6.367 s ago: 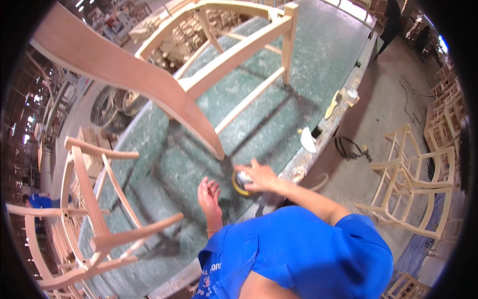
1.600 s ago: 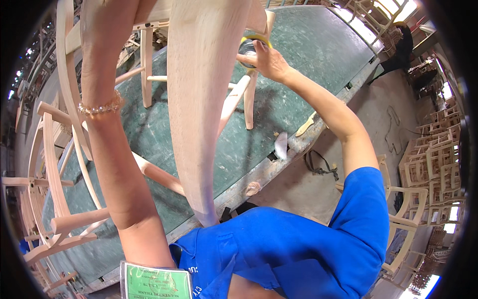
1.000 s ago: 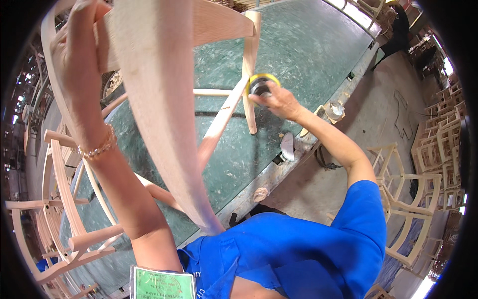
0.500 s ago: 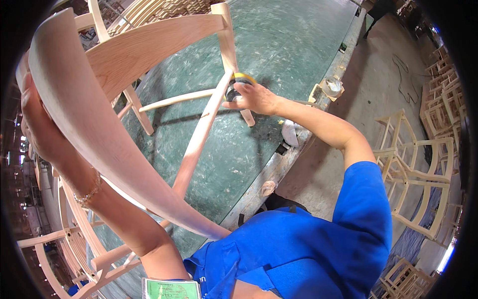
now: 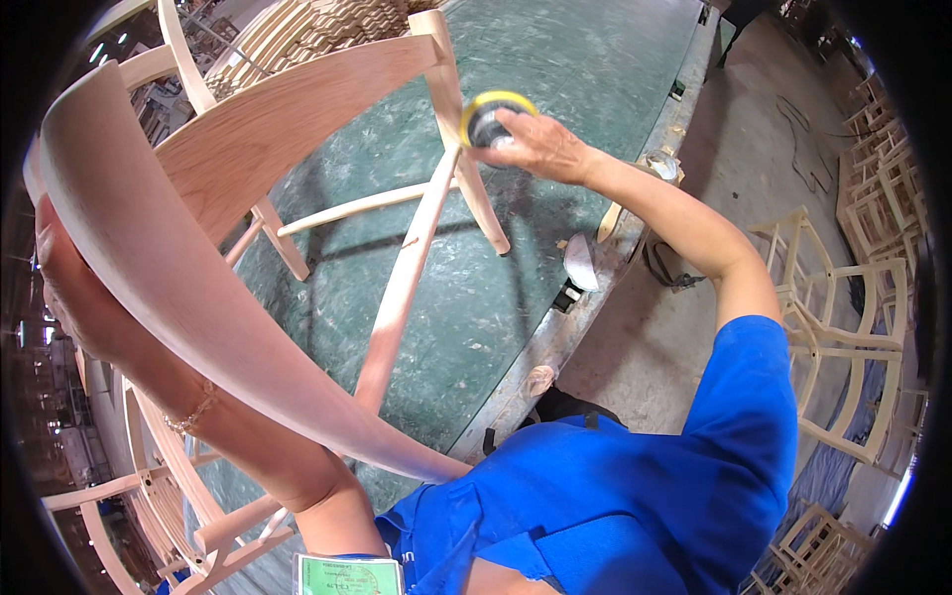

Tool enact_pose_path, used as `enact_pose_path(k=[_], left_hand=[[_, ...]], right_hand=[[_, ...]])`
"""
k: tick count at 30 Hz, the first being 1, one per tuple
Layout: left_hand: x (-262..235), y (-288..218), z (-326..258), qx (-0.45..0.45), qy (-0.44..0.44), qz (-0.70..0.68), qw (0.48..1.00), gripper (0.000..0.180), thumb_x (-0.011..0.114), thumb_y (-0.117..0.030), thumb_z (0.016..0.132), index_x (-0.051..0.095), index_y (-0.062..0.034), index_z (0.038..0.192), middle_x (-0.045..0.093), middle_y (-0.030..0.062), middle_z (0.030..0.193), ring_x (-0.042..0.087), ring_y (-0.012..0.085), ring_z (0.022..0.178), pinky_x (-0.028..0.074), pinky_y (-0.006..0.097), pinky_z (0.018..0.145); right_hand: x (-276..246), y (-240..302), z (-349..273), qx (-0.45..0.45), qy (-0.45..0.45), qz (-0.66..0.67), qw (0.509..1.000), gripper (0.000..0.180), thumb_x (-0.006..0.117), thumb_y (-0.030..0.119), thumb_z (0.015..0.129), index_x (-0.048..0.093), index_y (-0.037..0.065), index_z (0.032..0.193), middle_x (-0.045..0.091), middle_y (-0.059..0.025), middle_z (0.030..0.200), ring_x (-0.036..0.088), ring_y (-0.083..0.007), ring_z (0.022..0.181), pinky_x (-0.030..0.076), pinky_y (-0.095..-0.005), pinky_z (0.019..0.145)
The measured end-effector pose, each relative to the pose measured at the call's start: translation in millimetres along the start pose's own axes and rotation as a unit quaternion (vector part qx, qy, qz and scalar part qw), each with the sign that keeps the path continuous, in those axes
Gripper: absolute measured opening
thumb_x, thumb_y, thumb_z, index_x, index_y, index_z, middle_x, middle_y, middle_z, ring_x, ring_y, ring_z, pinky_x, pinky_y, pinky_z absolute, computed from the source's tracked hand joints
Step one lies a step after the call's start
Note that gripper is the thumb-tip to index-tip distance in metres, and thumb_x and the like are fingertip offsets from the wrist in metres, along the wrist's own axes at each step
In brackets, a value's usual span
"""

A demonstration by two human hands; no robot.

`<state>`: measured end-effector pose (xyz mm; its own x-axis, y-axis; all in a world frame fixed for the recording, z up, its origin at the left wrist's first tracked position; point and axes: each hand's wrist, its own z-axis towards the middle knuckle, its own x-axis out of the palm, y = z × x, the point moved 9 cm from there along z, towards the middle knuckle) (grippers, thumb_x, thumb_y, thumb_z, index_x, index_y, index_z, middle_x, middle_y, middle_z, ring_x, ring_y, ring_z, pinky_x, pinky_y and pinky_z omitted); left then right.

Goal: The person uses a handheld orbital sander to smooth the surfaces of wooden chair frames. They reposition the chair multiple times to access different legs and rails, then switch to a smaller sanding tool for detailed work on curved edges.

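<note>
Chair frame [image 5: 297,169]: left hand [image 5: 74,297] grips its rail, right hand [image 5: 531,149] clasps sander [image 5: 488,117].

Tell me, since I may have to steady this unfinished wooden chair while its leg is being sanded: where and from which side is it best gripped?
Probably the wide curved top rail, from its left, outer side, where the left hand wraps behind it. The chair is tipped toward the person, so this rail lies nearest. The right hand presses a yellow-rimmed sanding disc on the leg, so keep clear there.
</note>
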<state>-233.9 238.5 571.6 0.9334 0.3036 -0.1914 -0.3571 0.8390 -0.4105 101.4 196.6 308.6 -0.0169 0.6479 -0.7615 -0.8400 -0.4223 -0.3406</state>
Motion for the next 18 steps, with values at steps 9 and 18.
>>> enact_pose_path(k=[9,18], left_hand=[[10,8,6,0.006,-0.005,-0.016,1.000,0.033,0.047,-0.033,0.097,0.062,-0.0080,0.113,0.070,0.0091,0.092,0.071,0.0144,0.072,0.060,0.027,0.064],[19,12,13,0.016,-0.004,-0.019,1.000,0.032,0.048,-0.032,0.097,0.064,-0.0076,0.111,0.070,0.0084,0.091,0.070,0.0136,0.071,0.059,0.026,0.064]], right_hand=[[6,-18,54,0.028,-0.063,-0.013,0.998,0.056,0.056,0.011,0.086,0.051,0.039,0.134,0.048,-0.0102,0.109,0.060,-0.0237,0.096,0.059,-0.0311,0.072],[10,-19,12,0.101,-0.066,-0.005,0.993,0.054,0.059,0.015,0.083,0.055,0.041,0.129,0.050,-0.0099,0.104,0.064,-0.0239,0.077,0.058,-0.0342,0.064]])
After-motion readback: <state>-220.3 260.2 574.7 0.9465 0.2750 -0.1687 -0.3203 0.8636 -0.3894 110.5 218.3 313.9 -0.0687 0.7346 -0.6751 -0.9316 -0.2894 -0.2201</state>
